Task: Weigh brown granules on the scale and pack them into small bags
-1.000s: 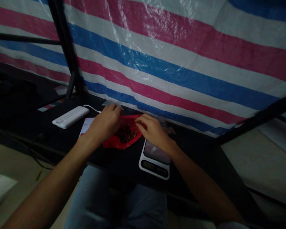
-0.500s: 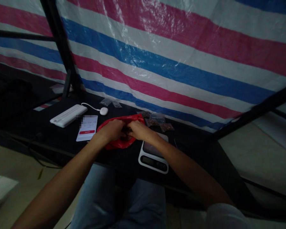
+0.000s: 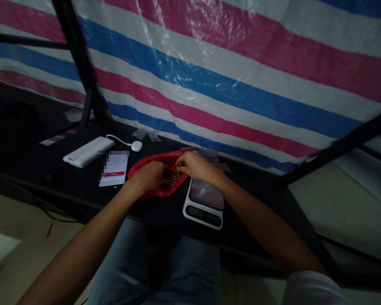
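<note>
A red plastic bag (image 3: 152,169) lies on the black table with its mouth open, and a brown granular mass (image 3: 174,178) shows inside. My left hand (image 3: 149,177) grips the bag's near side. My right hand (image 3: 195,166) pinches the far rim, with its fingertips over the brown contents. Just below the right hand sits a white digital kitchen scale (image 3: 203,204) with nothing on its platform. The bag's edge lies close to the scale, and my hands hide part of the bag.
A white power bank (image 3: 88,151) with a cable to a small white round device (image 3: 136,146) lies left, beside a printed paper slip (image 3: 113,169). Small clear bags (image 3: 139,134) and filled packets (image 3: 209,156) lie along the back. A striped tarpaulin (image 3: 209,76) and black poles (image 3: 79,63) stand behind.
My hands have come from spread above the bag to gripping its rim. My right hand has drawn slightly apart from the left, uncovering the brown contents. The view has shifted slightly.
</note>
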`<state>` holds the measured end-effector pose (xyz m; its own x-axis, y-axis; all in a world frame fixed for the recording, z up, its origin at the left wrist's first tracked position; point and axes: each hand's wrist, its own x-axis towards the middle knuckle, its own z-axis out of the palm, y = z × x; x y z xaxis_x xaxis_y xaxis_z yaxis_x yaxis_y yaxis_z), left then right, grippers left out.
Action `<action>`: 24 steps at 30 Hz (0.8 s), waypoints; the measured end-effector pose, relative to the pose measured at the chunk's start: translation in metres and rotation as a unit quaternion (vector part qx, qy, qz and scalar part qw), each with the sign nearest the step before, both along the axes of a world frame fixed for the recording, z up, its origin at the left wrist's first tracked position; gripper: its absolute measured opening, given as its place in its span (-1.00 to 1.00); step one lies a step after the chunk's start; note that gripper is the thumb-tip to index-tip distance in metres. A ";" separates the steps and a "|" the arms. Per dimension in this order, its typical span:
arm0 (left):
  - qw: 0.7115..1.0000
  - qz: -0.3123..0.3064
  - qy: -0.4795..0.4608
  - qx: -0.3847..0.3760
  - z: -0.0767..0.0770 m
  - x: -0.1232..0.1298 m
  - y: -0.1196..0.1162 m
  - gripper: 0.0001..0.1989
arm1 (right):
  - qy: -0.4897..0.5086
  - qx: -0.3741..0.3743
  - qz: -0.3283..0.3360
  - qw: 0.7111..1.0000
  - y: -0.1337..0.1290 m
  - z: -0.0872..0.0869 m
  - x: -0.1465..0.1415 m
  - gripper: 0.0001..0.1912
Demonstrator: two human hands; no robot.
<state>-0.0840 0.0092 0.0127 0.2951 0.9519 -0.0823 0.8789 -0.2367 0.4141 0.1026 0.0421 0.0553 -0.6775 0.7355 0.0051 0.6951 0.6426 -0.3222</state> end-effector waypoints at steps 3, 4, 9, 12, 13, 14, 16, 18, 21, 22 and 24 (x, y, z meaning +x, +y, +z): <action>1.000 -0.010 0.001 -0.001 0.001 0.000 0.001 -0.78 | 0.019 0.003 0.002 1.000 -0.002 0.011 0.013 -0.84; 1.000 -0.012 0.001 0.002 0.001 0.000 0.001 -0.78 | 0.026 0.004 0.000 1.000 -0.004 0.014 0.019 -0.84; 0.999 -0.046 0.007 -0.027 -0.001 -0.004 0.000 -0.75 | 0.023 -0.024 -0.039 0.999 -0.023 0.029 0.064 -0.86; 0.996 -0.068 0.020 -0.046 -0.004 -0.005 0.000 -0.67 | 0.001 -0.037 -0.050 0.998 -0.037 0.028 0.084 -0.87; 0.996 -0.075 0.021 -0.047 -0.004 -0.004 0.000 -0.65 | -0.003 -0.035 -0.055 0.998 -0.041 0.025 0.088 -0.87; 0.995 -0.081 0.019 -0.047 -0.005 -0.003 0.001 -0.65 | -0.006 -0.030 -0.059 0.998 -0.044 0.023 0.090 -0.87; 0.995 -0.083 0.011 -0.048 -0.005 -0.001 0.001 -0.68 | -0.015 -0.021 -0.059 0.998 -0.048 0.017 0.092 -0.86; 0.997 -0.066 0.008 -0.045 -0.003 0.000 0.001 -0.71 | -0.026 -0.011 -0.049 0.998 -0.049 0.013 0.090 -0.86; 0.999 -0.045 0.005 -0.025 -0.002 -0.001 0.000 -0.73 | -0.038 -0.002 -0.030 0.999 -0.049 0.011 0.087 -0.84; 0.999 -0.045 0.002 -0.020 -0.002 -0.002 0.000 -0.73 | -0.040 -0.001 -0.026 0.999 -0.049 0.011 0.087 -0.84; 0.999 -0.049 -0.009 -0.017 -0.004 -0.004 0.000 -0.74 | -0.044 -0.004 -0.025 0.999 -0.049 0.011 0.086 -0.87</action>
<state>-0.0882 0.0097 0.0091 0.3884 0.9152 -0.1075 0.8449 -0.3071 0.4379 0.1882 -0.0070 0.0668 -0.6376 0.7681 -0.0588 0.7521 0.6041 -0.2634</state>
